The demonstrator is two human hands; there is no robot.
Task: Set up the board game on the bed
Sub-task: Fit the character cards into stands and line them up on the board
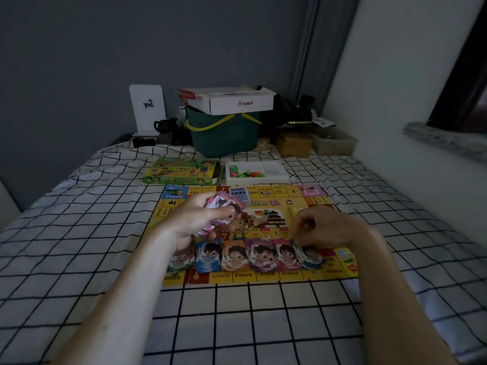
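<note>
Six little stacks of money [247, 255] are lining up along the near edge of the board [316, 204], which is lying flat on the bed [92, 233]. Left hand [200, 219] is gripping a fanned wad of notes [226, 204], thumb clamped on top. Right hand [324, 227] is curling down at the rightmost stack, fingertips pinching what looks like a note there, though it's too dim to be sure. These notes are looking thin, light and slippery, so I'm guessing pinching by the edges works best and sliding them will scatter the piles. Box [181, 171] and tray [257, 172] of pieces are sitting just behind the board.
</note>
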